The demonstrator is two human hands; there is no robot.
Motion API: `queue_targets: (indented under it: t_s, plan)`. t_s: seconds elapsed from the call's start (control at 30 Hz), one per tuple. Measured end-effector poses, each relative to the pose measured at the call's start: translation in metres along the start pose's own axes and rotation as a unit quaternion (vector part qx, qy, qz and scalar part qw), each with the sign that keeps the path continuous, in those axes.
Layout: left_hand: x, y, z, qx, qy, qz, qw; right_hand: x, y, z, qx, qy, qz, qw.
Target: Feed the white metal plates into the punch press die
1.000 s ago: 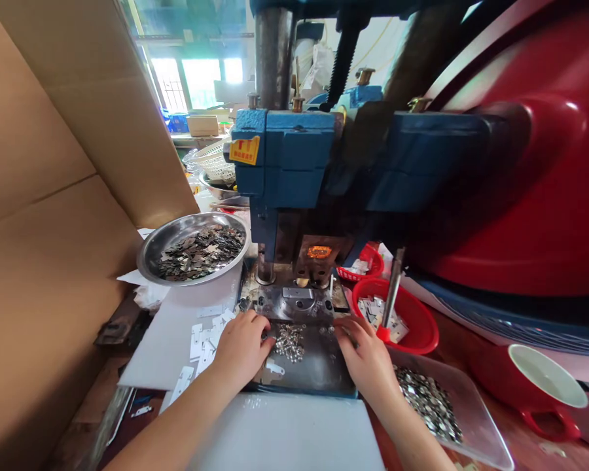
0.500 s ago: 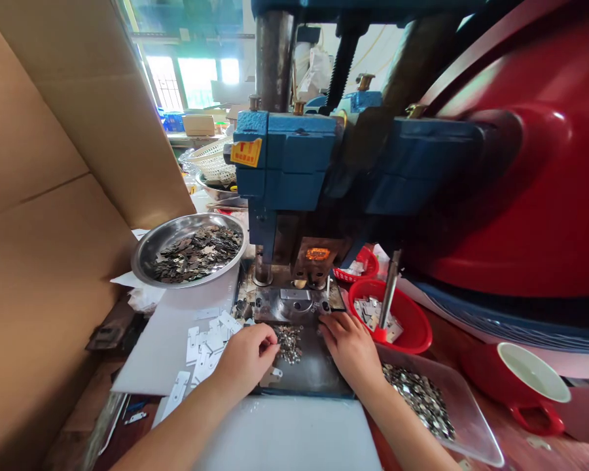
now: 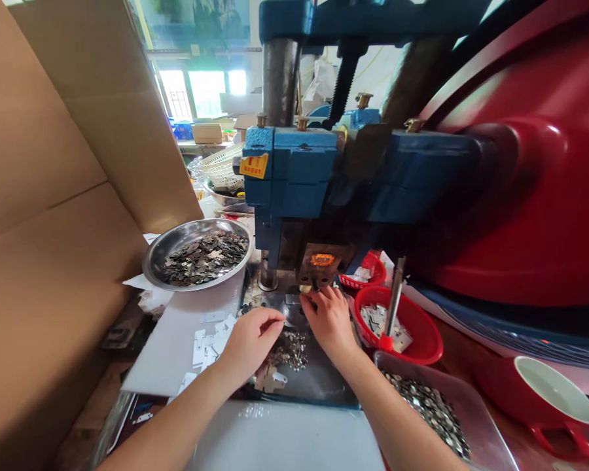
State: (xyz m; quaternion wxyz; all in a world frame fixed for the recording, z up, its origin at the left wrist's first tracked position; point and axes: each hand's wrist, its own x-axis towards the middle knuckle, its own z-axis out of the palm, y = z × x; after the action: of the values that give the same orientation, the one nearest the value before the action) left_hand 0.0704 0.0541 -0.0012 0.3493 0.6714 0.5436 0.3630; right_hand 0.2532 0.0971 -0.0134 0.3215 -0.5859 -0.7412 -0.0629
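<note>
My left hand (image 3: 255, 337) is closed in a pinch at the front edge of the metal die (image 3: 273, 302); what it holds is too small to name. Over the die, under the press head, reaches my right hand (image 3: 330, 322), its fingers bent and close together; their tips and anything in them are hidden. Just below both hands, a heap of small shiny metal pieces (image 3: 293, 353) lies on the dark press plate (image 3: 324, 383). A few flat metal plates (image 3: 269, 379) lie near my left wrist. The blue press (image 3: 294, 173) stands directly ahead.
Left of the press are a steel bowl (image 3: 152, 265) of dark metal parts and a pile of flat white plates (image 3: 209, 347). At right stand a red basket (image 3: 429, 333) with plates, a clear bin (image 3: 491, 425) of small parts, a red mug (image 3: 500, 389) and the large red flywheel (image 3: 520, 216).
My right hand has moved forward and left from the plate's right side onto the die. My left hand has shifted slightly forward, off the small pieces, to the die's front edge. The view tilted slightly.
</note>
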Motion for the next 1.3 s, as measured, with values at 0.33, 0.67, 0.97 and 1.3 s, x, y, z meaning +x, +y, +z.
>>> queue_targets:
  t_s: [0.33,0.67,0.97,1.3]
  plan:
    - [0.035,0.007,0.007,-0.043,0.042,-0.031,0.998,-0.016,0.006,-0.010,0.025,-0.020,-0.094,0.995]
    - [0.056,0.008,0.030,0.062,0.081,0.000,0.995,-0.022,0.015,-0.006,0.095,0.001,-0.067,0.993]
    - [0.058,-0.002,0.029,0.097,0.085,0.012,0.992,-0.022,0.017,-0.006,0.051,-0.028,-0.089,0.994]
    - [0.064,-0.002,0.025,0.086,0.062,0.019,0.994,-0.019,0.011,-0.013,0.006,-0.049,-0.099,0.994]
